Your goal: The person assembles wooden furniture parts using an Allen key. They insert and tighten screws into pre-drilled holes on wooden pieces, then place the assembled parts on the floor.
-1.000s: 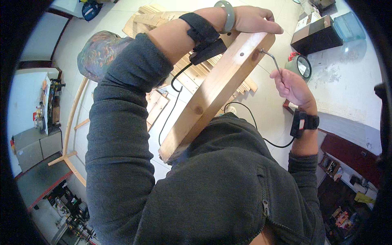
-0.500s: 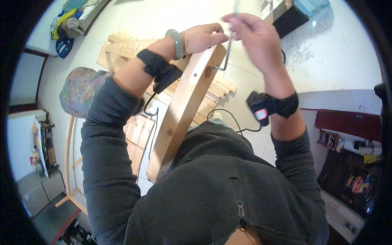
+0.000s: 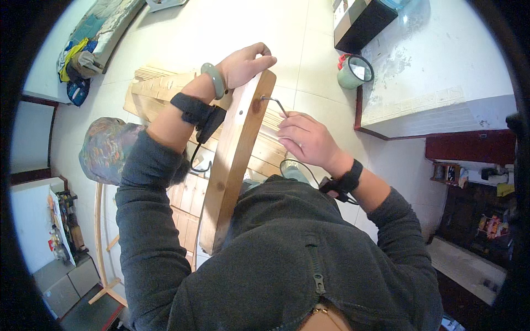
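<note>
A thick squared wooden beam (image 3: 234,149) slants up and away from my lap, with dark knots and a dark hole in its face. Over its far end my left hand (image 3: 247,67) is curled, gripping the wood beside a pale green bangle. To the right of the beam, my right hand (image 3: 309,139) is closed on the long arm of an L-shaped hex key (image 3: 279,105). The key's short end meets a bolt near the beam's far end. Part of the key is hidden in my fingers.
Pale slatted wooden pieces (image 3: 265,160) lie beneath the beam. At left a person in a patterned cap (image 3: 105,149) is close to my forearm. A wooden frame (image 3: 99,237) stands lower left. A green mug-like container (image 3: 348,77) and a black box (image 3: 364,25) are at upper right.
My right hand has swung down toward me, turning the hex key's long arm from pointing away to pointing down and right. The beam and left hand sit farther left in view.
</note>
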`<state>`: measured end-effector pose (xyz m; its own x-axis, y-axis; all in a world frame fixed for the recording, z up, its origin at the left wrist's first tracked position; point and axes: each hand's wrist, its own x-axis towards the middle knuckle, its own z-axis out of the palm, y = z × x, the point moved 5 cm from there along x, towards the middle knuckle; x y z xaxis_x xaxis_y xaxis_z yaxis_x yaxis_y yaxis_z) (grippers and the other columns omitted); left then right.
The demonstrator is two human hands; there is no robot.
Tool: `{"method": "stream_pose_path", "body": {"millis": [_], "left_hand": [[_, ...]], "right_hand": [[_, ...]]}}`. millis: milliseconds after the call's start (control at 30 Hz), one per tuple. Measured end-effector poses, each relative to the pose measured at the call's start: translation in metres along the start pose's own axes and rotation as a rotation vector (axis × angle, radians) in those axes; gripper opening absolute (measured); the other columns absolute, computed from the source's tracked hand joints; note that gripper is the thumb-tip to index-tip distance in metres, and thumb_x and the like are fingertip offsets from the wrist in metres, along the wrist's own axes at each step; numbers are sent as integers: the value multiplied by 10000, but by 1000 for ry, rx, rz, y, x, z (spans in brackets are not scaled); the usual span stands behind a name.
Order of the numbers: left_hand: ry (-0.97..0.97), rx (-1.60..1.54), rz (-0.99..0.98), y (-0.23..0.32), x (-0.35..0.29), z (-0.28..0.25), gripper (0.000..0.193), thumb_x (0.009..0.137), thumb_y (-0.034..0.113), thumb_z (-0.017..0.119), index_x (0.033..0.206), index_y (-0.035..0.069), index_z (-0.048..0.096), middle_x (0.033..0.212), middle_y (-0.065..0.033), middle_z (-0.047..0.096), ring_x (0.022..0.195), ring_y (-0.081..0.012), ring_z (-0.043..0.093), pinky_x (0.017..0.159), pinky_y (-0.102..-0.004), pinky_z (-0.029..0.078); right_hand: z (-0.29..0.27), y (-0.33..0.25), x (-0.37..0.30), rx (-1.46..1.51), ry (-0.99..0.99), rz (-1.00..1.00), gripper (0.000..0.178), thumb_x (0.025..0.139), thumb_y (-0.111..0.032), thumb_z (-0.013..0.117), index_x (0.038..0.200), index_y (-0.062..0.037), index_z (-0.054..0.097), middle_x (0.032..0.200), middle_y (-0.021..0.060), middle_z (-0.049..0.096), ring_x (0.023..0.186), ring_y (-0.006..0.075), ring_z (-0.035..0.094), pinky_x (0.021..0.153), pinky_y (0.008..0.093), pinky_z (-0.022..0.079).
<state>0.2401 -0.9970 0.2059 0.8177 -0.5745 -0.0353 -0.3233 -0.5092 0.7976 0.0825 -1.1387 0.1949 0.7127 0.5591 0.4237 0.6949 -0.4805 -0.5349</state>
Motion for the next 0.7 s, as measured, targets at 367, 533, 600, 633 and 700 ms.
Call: {"method": "stream_pose_path", "body": {"millis": [367, 533, 600, 633, 700], "left_hand": [[2, -27, 37, 2, -7, -15, 424, 888, 412, 518, 1048, 21, 564, 898, -146, 633, 857, -221, 588, 801, -319, 462], [-31, -59, 51, -3, -6, -6, 434, 903, 402, 492, 1079, 13, 570, 901, -162, 649, 850, -234, 612, 792, -324, 477], [-31, -90, 83, -2, -5, -2, 442, 900, 405, 496, 1074, 9, 588, 912, -174, 655, 859, -246, 619, 802, -332, 478], [-48, -102, 96, -2, -5, 2, 446, 899, 406, 498, 1071, 6, 598, 918, -180, 658, 863, -252, 623, 806, -336, 479], [-104, -68, 135, 1, -3, 5, 526, 892, 471, 514, 976, -26, 663, 872, -180, 666, 857, -260, 629, 792, -344, 488]], "right_hand": [[8, 56, 41, 932, 557, 924, 443, 977, -362, 440, 1207, -9, 578, 1227, 129, 586, 1224, 223, 463, 1065, 356, 280], [-26, 34, 75, 695, 447, 555, 265, 925, -140, 560, 1160, -28, 610, 1087, 64, 603, 999, 118, 541, 897, 251, 424], [-31, 15, 83, 475, 350, 445, 242, 916, -132, 571, 1139, -54, 627, 971, 37, 589, 928, 103, 545, 845, 238, 440], [-32, 7, 84, 359, 284, 464, 232, 912, -128, 576, 1128, -68, 636, 914, 24, 582, 893, 95, 547, 819, 231, 448], [-30, -23, 95, 134, 86, 165, 214, 872, -92, 593, 1078, -86, 651, 835, 47, 568, 793, 144, 599, 748, 251, 487]]}}
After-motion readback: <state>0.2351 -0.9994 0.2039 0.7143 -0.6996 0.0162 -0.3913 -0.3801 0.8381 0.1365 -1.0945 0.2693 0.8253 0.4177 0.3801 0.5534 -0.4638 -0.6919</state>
